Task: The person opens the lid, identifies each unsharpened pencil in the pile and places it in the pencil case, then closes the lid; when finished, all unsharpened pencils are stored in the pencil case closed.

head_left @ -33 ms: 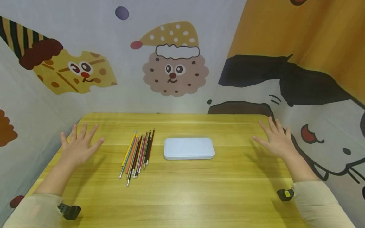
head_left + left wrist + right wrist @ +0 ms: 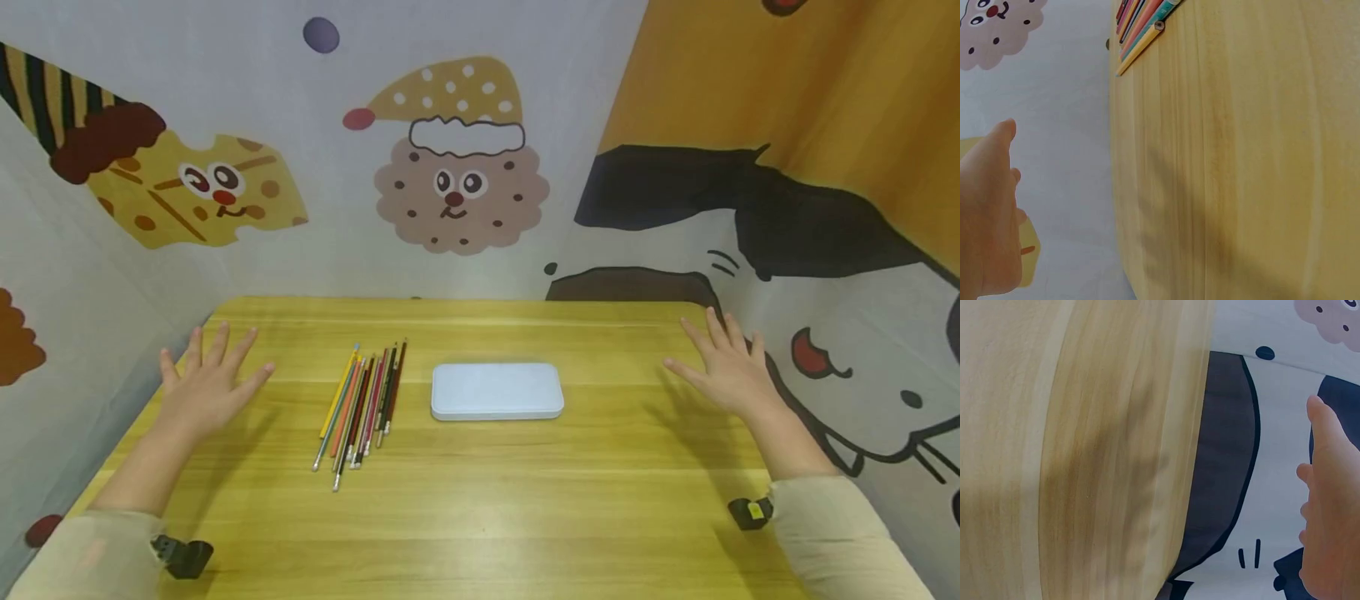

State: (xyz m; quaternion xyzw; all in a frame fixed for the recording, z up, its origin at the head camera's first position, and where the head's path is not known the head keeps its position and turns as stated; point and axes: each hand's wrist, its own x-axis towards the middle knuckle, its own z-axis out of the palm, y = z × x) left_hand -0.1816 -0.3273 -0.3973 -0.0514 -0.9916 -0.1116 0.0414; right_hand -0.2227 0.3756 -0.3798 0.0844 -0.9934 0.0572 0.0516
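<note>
Over the left side of the table my left hand is held with its fingers spread, holding nothing. The right hand hovers at the table's right edge, fingers likewise spread and touching nothing. Nearest the left hand lies a loose bundle of several pencils in mixed colours, some with erasers at the near end. A flat, pale blue-white case with rounded corners rests to the right of the pencils, its lid closed. Ends of a few pencils show at the top of the left wrist view.
The light wooden table ends at the back against a cloth printed with cartoon figures. This cloth also hangs along both sides. A small black device sits at the left wrist, another black device at the right.
</note>
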